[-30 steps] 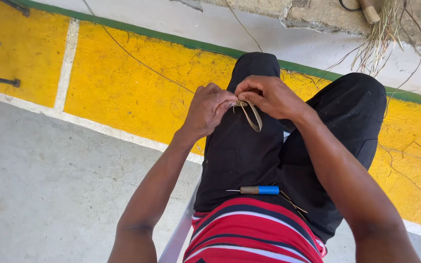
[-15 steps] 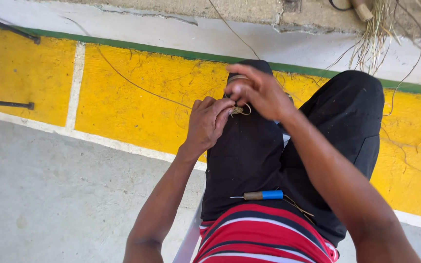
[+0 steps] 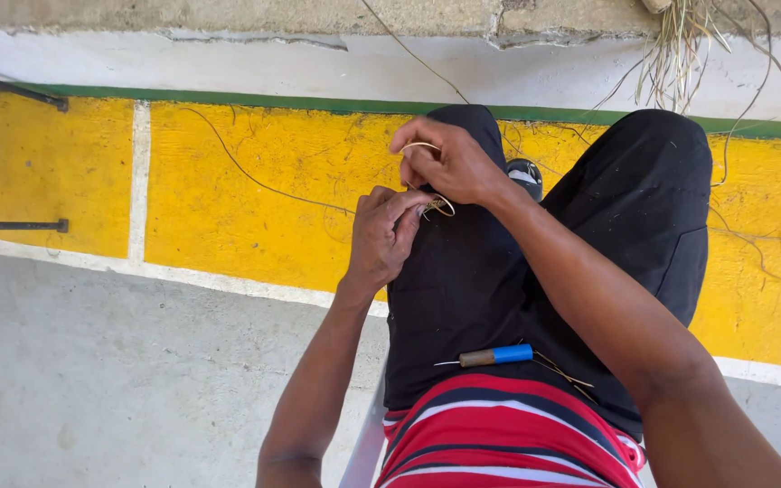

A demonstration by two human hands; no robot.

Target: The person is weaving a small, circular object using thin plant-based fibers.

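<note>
I sit with black trousers (image 3: 463, 298) over my knees. Above my left thigh both hands work a thin pale straw fibre (image 3: 438, 207). My left hand (image 3: 386, 237) pinches a small coil of it between thumb and fingers. Just above, my right hand (image 3: 449, 163) has the strand looped around its fingers. An awl with a blue and brown handle (image 3: 496, 355) lies across my lap near my striped red shirt (image 3: 499, 438).
A yellow painted band with a green stripe (image 3: 255, 190) runs along the floor ahead, grey concrete (image 3: 119, 361) on the near side. A bundle of dry straw (image 3: 680, 45) hangs at the top right. Dark metal rods (image 3: 11, 226) lie at the left. A long fibre (image 3: 255, 181) trails over the yellow.
Both hands have moved up along my thigh toward the knee. The fibre loop has been drawn into a smaller coil between the fingers.
</note>
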